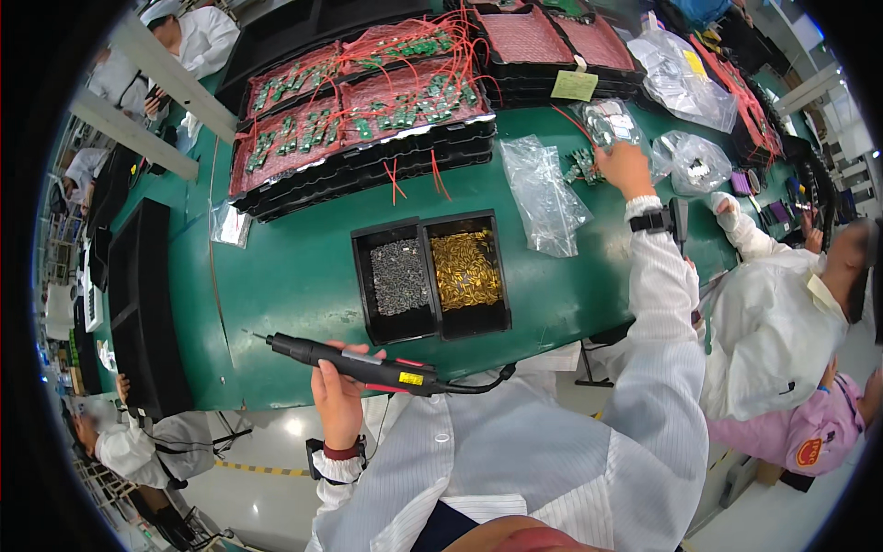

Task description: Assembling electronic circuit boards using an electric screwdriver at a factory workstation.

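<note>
My left hand [338,394] is wrapped round a black electric screwdriver [354,362] with a yellow label, its bit pointing left and its cable trailing off to the right. My right hand [626,167] reaches to the far right of the bench with its fingers curled. Beside those fingers lies a small cluster of green circuit boards [581,167], and a clear plastic bag [611,121] sits just beyond. What the fingertips hold, if anything, is hidden. Between my arms stand two black bins, one with small grey screws [399,276], the other with brass-coloured standoffs [465,269].
Stacked black trays [368,166] hold circuit boards with red wires at the back. A flat clear bag [544,195] lies right of the bins. An upright black tray [145,313] edges the left side. Co-workers in white coats [768,322] are close on the right.
</note>
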`<move>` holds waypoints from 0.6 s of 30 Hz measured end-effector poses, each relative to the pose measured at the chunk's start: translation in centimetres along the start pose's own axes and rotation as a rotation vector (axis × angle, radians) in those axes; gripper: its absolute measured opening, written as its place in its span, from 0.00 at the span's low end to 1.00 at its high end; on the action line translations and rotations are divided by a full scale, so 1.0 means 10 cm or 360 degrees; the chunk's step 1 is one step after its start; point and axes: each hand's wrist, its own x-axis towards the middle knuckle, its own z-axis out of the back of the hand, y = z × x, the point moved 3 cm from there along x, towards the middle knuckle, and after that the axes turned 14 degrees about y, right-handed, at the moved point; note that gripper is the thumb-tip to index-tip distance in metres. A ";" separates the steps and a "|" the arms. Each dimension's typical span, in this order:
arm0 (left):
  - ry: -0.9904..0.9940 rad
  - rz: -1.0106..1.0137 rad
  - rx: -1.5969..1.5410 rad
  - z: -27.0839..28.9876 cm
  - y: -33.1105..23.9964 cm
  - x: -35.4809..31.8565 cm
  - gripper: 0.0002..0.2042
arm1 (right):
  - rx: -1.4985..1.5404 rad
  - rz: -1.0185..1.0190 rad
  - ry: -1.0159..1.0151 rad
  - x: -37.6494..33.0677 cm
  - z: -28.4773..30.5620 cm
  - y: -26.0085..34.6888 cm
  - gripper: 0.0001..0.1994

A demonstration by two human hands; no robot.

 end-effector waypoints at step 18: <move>0.0026 0.0149 -0.0099 0.09 0.10 0.02 0.22 | -0.0022 0.0180 -0.0323 0.07 -0.23 0.05 0.22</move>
